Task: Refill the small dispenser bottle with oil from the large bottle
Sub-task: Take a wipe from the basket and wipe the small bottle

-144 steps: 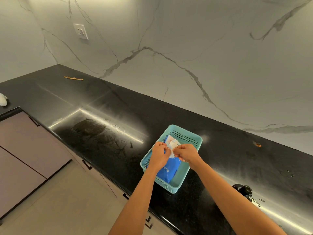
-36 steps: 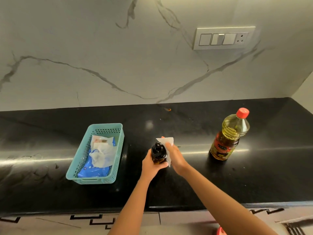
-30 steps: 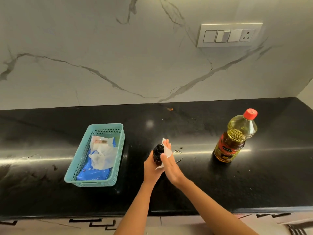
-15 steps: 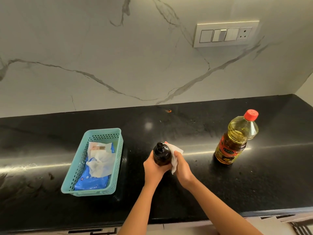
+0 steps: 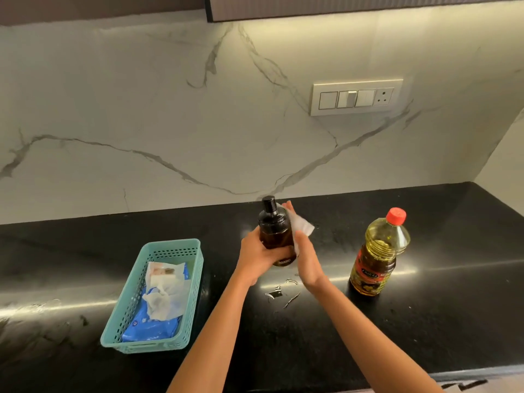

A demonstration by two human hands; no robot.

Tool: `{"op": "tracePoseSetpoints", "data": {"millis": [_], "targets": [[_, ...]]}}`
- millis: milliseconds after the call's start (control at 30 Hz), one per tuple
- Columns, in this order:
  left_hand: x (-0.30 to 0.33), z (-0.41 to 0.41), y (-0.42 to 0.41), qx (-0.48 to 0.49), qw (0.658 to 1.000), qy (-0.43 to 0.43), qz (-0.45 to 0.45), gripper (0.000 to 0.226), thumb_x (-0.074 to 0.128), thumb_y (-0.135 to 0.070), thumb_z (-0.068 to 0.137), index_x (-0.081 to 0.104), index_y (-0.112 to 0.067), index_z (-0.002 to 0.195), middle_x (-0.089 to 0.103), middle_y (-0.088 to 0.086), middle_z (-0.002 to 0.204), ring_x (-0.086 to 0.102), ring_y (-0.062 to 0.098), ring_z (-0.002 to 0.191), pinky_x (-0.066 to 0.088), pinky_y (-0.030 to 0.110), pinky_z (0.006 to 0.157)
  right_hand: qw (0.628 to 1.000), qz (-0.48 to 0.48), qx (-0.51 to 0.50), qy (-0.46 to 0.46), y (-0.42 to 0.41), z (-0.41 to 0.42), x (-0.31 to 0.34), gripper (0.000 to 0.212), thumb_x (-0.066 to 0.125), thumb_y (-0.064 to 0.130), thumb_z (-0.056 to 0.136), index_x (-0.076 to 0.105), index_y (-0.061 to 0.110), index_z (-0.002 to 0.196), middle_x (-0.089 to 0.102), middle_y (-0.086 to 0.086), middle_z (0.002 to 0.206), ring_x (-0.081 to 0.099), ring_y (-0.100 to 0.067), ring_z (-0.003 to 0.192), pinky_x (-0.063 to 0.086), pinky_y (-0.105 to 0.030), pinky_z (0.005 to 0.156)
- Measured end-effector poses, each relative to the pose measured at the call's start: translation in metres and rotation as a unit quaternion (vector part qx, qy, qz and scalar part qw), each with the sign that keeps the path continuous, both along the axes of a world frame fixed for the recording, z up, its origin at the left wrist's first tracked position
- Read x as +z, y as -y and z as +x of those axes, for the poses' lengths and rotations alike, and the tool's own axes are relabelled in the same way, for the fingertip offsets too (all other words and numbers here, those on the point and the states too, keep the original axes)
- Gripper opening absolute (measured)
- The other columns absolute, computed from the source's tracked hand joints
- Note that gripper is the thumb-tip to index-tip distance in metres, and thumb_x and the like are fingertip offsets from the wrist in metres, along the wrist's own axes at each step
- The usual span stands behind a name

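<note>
Lifted up off the counter (image 5: 425, 321) now, the small bottle (image 5: 274, 232) sits in the left hand's (image 5: 256, 255) curled fingers while the right hand (image 5: 304, 258) presses a wipe (image 5: 300, 226) flat on it; rub gently, keeping it upright.

On my black countertop (image 5: 425, 330) a teal perforated basket (image 5: 173, 252) sits to my left, with a blue wipes pack (image 5: 150, 324) in it and a crumpled white wipe (image 5: 166, 300) on top. A switch panel (image 5: 355, 97) is on the marble wall (image 5: 141, 109). Small shiny streaks (image 5: 280, 293), perhaps spilled liquid, mark the counter.
</note>
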State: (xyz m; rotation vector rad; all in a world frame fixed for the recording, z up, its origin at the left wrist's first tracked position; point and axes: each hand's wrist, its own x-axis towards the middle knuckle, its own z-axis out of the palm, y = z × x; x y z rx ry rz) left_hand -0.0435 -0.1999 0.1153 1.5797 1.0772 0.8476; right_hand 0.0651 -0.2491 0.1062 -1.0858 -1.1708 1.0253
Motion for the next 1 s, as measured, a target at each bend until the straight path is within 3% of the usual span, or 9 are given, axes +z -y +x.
{"op": "tracePoseSetpoints", "data": {"millis": [100,167,267,367,433,533,667,833,1000], "targets": [[0.014,0.003,-0.005,-0.045,0.998,-0.020,0.034,0.048,0.082,-0.015,0.066,0.060,-0.026,0.106,0.066,-0.014,0.094,0.061,-0.003,0.091,0.046,0.012,0.075,0.998,-0.045,-0.018,-0.040,-0.004,0.010,0.017,0.042,0.012,0.032,0.102,0.052,0.034,0.114,0.061,0.009,0.112,0.053,-0.008,0.114,0.046,-0.010,0.084],[0.021,0.007,-0.008,-0.045,0.998,-0.003,0.036,0.049,0.080,-0.015,0.069,0.058,-0.023,0.112,0.065,-0.011,0.098,0.061,0.003,0.097,0.047,0.019,0.082,0.996,-0.048,-0.023,-0.071,0.000,0.010,0.019,0.042,0.010,0.028,0.103,0.051,0.030,0.114,0.060,0.004,0.110,0.053,-0.010,0.109,0.046,-0.012,0.082],[0.027,0.013,-0.009,-0.027,0.998,0.046,0.014,0.056,0.071,-0.015,0.080,0.042,-0.024,0.126,0.058,-0.012,0.108,0.056,0.008,0.105,0.046,0.027,0.090,0.998,-0.028,-0.034,-0.040,0.007,0.004,0.015,0.035,0.013,0.037,0.102,0.036,0.036,0.128,0.053,0.007,0.119,0.046,-0.024,0.121,0.042,-0.014,0.088],[0.038,0.017,-0.006,-0.049,0.994,0.095,-0.016,0.055,0.062,-0.014,0.088,0.029,-0.025,0.130,0.053,-0.008,0.112,0.053,0.010,0.109,0.045,0.024,0.085,0.999,0.042,-0.015,0.002,0.010,0.003,0.026,0.049,0.020,0.062,0.089,0.018,0.053,0.137,0.026,0.008,0.154,0.022,-0.008,0.142,0.025,-0.012,0.109],[0.045,0.019,-0.006,-0.061,0.991,0.118,-0.017,0.053,0.060,-0.011,0.089,0.029,-0.027,0.128,0.053,-0.003,0.113,0.054,0.015,0.111,0.048,0.027,0.087,0.997,0.075,-0.010,0.020,0.008,0.005,0.039,0.059,0.025,0.068,0.084,0.013,0.053,0.140,0.013,0.010,0.159,0.014,-0.006,0.145,0.017,-0.022,0.117],[0.058,0.022,-0.005,-0.075,0.984,0.162,-0.006,0.051,0.066,-0.011,0.084,0.036,-0.031,0.120,0.056,0.002,0.116,0.056,0.018,0.112,0.049,0.038,0.095,0.996,0.083,-0.004,-0.012,-0.001,0.011,0.056,0.056,0.021,0.057,0.085,0.022,0.050,0.140,0.026,0.005,0.155,0.026,-0.009,0.142,0.024,-0.030,0.117],[0.073,0.025,-0.003,-0.078,0.980,0.180,0.025,0.055,0.073,-0.025,0.072,0.040,-0.041,0.112,0.058,0.000,0.117,0.059,0.012,0.110,0.051,0.033,0.092,0.995,0.083,-0.014,-0.044,-0.010,0.019,0.073,0.053,0.013,0.048,0.091,0.034,0.036,0.138,0.051,0.003,0.135,0.049,-0.010,0.126,0.045,-0.020,0.100],[0.087,0.022,-0.005,-0.106,0.982,0.147,0.054,0.050,0.071,-0.010,0.080,0.037,-0.028,0.113,0.057,0.000,0.113,0.060,0.011,0.106,0.053,0.027,0.084,0.992,0.064,-0.021,-0.111,-0.010,0.030,0.084,0.063,0.023,0.049,0.089,0.042,0.015,0.138,0.057,-0.018,0.128,0.051,-0.031,0.125,0.045,-0.039,0.102],[0.097,0.028,0.005,-0.073,0.975,0.199,0.070,0.048,0.068,-0.024,0.078,0.033,-0.019,0.111,0.058,0.003,0.112,0.064,0.011,0.100,0.056,0.025,0.076,0.986,0.139,0.001,-0.095,0.004,0.022,0.088,0.048,0.018,0.033,0.095,0.031,0.030,0.141,0.052,0.001,0.135,0.052,-0.010,0.124,0.045,-0.022,0.097]]}}
